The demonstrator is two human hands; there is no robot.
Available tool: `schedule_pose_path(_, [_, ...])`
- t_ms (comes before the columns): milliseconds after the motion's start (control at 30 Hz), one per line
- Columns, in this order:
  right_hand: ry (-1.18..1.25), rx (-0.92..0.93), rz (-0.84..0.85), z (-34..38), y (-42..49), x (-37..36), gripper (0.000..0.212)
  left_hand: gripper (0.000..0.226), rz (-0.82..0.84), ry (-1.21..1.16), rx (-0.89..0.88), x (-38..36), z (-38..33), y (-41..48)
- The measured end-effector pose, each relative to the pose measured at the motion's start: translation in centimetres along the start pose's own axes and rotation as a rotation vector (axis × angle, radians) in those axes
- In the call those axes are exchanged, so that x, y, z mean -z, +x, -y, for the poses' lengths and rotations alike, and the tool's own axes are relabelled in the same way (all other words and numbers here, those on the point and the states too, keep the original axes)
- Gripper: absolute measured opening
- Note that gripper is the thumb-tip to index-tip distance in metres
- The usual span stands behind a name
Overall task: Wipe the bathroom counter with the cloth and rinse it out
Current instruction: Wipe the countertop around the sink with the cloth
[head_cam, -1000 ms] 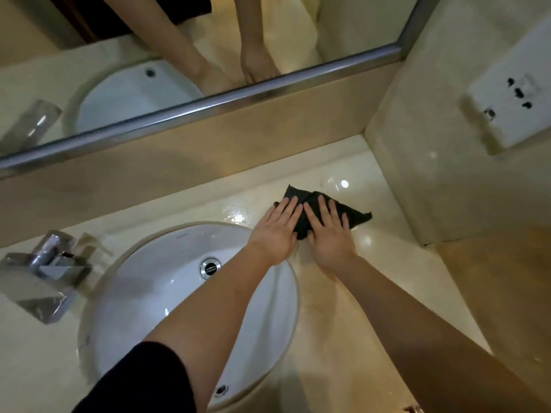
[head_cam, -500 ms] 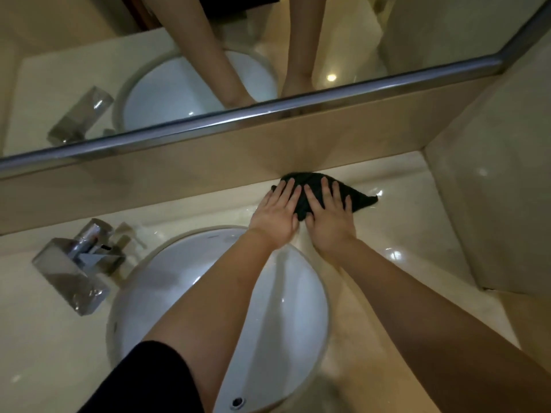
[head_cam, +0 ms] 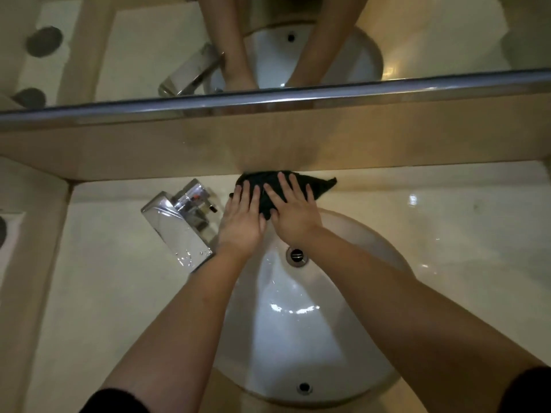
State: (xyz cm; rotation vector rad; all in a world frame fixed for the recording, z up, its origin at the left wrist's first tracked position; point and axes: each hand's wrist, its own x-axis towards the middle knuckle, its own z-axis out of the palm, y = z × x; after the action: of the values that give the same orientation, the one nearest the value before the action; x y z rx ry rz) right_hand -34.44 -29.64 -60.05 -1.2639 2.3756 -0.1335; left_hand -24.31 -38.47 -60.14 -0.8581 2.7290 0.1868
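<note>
A dark cloth lies on the cream counter behind the white sink, tight against the beige backsplash. My left hand presses flat on the cloth's left part, fingers straight. My right hand lies beside it, fingers spread and straight, pressing the cloth's middle. The cloth's right tip sticks out past my right hand. Both forearms reach over the sink bowl.
A chrome tap stands just left of my left hand. The sink has a drain and an overflow hole. A mirror with a metal lower edge hangs above the backsplash. A side wall closes the counter's left end.
Both hands have slid the cloth leftward along the back of the counter, from the right corner to behind the sink near the tap. My view has swung left with them.
</note>
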Motion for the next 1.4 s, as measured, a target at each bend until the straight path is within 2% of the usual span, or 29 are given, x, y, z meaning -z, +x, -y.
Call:
schedule_pose_path(167, [-0.026, 0.088, 0.032, 2.9, 1.1, -0.5, 0.059, 0.056, -0.035, -0.084, 0.244, -1.0, 0.8, -0.9])
schedule_pose_path(333, [-0.074, 0.151, 0.051, 2.7, 0.5, -0.7, 0.058, 0.06, -0.07, -0.204, 0.305, -2.0, 0.5, -1.9])
schedule_pose_path(400, [-0.073, 0.158, 0.049, 2.1, -0.5, -0.7, 0.057, 0.062, -0.059, -0.159, 0.309, -2.1, -0.2, -2.1])
schedule_pose_path(533, [-0.073, 0.096, 0.024, -1.1, -3.1, -0.4, 0.058, 0.063, -0.044, -0.114, 0.211, -1.5, -3.5, -2.3])
schedule_pose_path(800, [-0.007, -0.173, -0.061, -13.6, -11.1, 0.1, 0.059, 0.063, 0.042, -0.147, -0.121, -0.9, -17.3, -1.5])
schedule_pose_path(933, [0.009, -0.271, -0.086, -16.9, -14.4, -0.3, 0.058, 0.062, 0.09, -0.109, -0.238, -1.4, -21.6, -2.5])
schedule_pose_path(1167, [0.044, -0.359, -0.098, -16.5, -12.8, 0.6, 0.057, 0.058, 0.081, 0.004, -0.353, -0.8, -19.7, -1.0])
schedule_pose_path(1400, [-0.004, -0.19, -0.061, -11.3, -6.0, 1.7, 0.06, 0.059, 0.051, 0.002, -0.151, 0.2, -12.5, 1.0])
